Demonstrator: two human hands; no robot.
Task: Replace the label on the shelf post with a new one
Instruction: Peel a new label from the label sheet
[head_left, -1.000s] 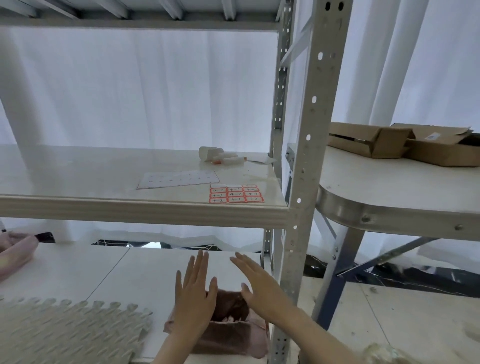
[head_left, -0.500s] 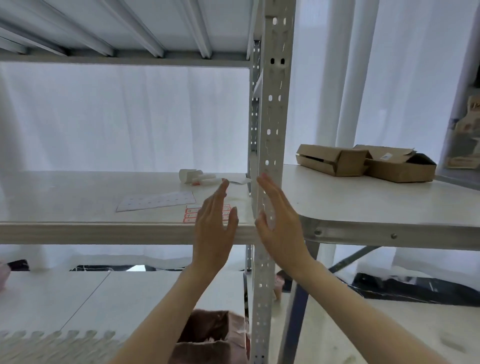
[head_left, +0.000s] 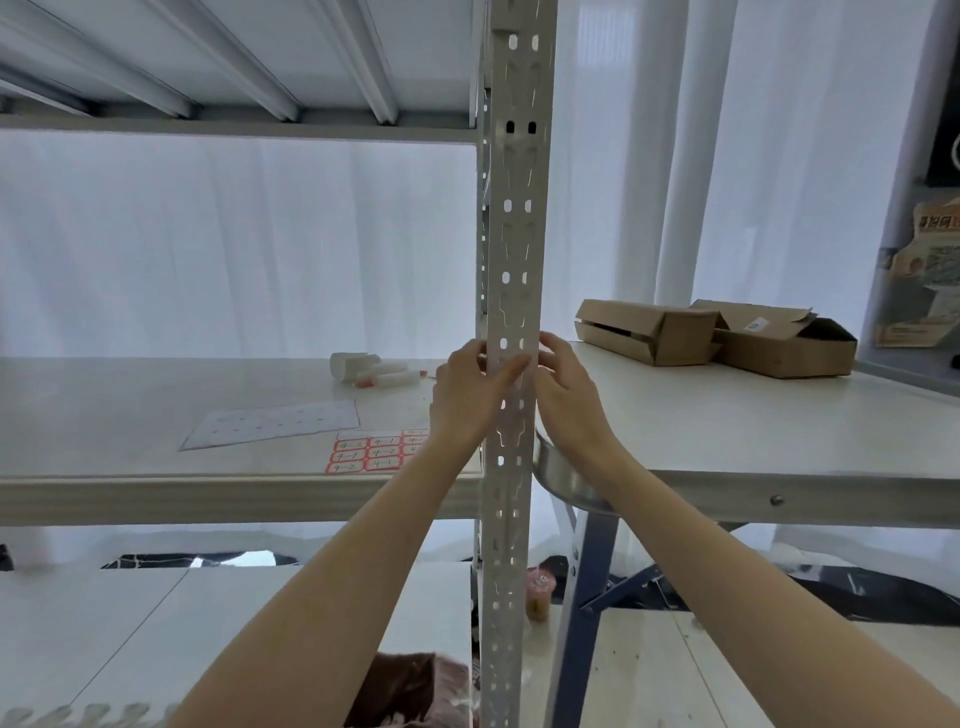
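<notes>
Head, post (head_left: 511, 249), label sheet (head_left: 374, 453), perhaps sprayer (head_left: 363, 366), boxes (head_left: 675, 338)

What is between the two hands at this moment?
The head view shows the shelf post standing between the left hand and the right hand; both touch it.

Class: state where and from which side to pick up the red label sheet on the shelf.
Likely pinch the near-left corner of the red label sheet, coming from the shelf front: it lies flat near that edge, right end behind the left hand.
</notes>
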